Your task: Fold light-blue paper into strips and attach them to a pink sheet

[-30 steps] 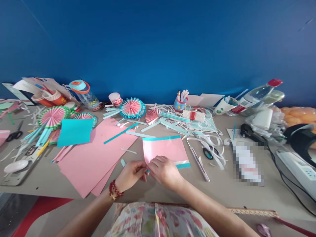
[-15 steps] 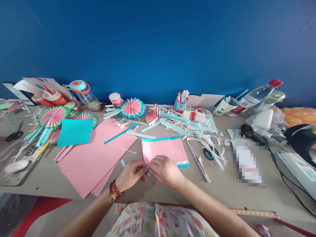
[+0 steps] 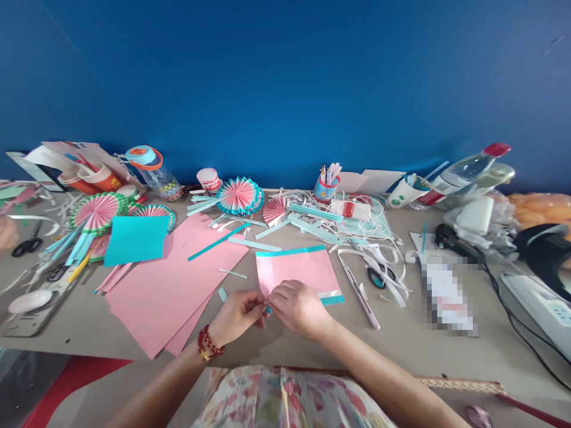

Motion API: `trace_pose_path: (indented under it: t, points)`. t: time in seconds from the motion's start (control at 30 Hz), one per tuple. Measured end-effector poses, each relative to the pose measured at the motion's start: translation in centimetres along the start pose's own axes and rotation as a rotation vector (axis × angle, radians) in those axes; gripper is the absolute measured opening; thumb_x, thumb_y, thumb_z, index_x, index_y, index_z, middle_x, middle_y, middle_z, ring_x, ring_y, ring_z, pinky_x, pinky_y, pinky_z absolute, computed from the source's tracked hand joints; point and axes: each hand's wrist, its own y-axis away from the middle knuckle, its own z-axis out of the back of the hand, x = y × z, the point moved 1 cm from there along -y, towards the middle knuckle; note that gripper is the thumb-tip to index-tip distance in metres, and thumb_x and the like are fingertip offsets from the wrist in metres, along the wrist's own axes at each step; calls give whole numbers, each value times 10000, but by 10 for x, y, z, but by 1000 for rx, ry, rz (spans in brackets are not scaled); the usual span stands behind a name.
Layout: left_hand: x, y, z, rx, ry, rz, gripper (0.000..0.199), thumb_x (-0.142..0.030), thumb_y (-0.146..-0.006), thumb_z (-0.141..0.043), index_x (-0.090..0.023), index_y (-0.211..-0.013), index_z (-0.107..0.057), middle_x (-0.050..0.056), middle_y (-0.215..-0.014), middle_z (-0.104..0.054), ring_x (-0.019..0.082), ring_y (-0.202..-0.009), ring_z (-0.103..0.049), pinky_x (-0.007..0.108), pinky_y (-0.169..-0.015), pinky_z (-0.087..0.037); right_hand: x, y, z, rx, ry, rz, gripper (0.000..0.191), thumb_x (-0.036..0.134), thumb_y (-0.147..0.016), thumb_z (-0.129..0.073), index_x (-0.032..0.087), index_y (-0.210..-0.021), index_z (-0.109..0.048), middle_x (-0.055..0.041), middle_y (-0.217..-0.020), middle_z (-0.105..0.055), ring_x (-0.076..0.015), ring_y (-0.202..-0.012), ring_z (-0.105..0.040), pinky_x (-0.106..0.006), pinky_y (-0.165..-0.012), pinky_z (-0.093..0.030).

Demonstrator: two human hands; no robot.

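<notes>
A pink paper sheet with a teal strip along its far edge lies on the table before me. Along its near edge run a shiny whitish band and another teal strip. My left hand, with red beads on the wrist, pinches the sheet's near left corner. Right beside it, my right hand is closed at the same corner, its fingers curled over the paper. What exactly sits between the fingertips is mostly hidden. A pale craft knife rests to the right of the sheet.
Large pink sheets and a teal sheet lie left. Pleated paper rosettes, paper strips and scissors spread behind. Bottles and a power strip are right. Another person's hand shows far left.
Another person's hand has come in at the left edge, near a white paper strip. My own hands and the pink sheet look almost unmoved.
</notes>
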Motion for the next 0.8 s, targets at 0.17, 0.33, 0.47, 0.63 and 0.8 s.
trace_pose_path:
  t: [0.17, 0.33, 0.47, 0.63, 0.8]
  points:
    - [0, -1, -1, -21, -18, 23, 218, -362, -840, -578, -168, -749, -618, 19, -652, -681, 160, -588, -669, 252, -604, -510, 1, 0, 0, -15, -3, 4, 164, 226, -935, -516, 166, -813, -609, -44, -762, -636, -162, -711, -526, -304, -656, -328]
    - [1, -1, -2, -18, -30, 21, 234, -369, -846, -570, -168, -737, -612, 6, -614, -662, 152, -556, -655, 246, -583, -500, 3, 0, -2, -3, 42, 21, 159, 226, -908, -548, 168, -771, -602, -40, -739, -624, -164, -703, -522, -313, -644, -314]
    - [1, -1, -2, -12, -28, 18, 239, -370, -856, -554, -169, -733, -595, 6, -634, -666, 141, -548, -648, 240, -575, -495, 1, 0, -2, 9, 23, 32, 158, 233, -904, -545, 165, -778, -612, -44, -740, -628, -165, -702, -524, -309, -646, -320]
    - [1, -1, -1, -15, -23, 35, 245, -396, -844, -567, -177, -734, -581, 13, -642, -674, 149, -558, -653, 251, -588, -503, -1, 0, 1, 12, -18, 25, 141, 199, -903, -520, 165, -814, -625, -49, -763, -641, -165, -712, -532, -299, -655, -334]
    - [2, -2, -1, -6, -27, 31, 230, -376, -848, -559, -176, -739, -591, 3, -615, -656, 151, -557, -651, 252, -592, -503, 2, 0, 1, -7, -16, 4, 125, 223, -883, -553, 159, -799, -620, -50, -759, -640, -166, -710, -530, -298, -654, -327]
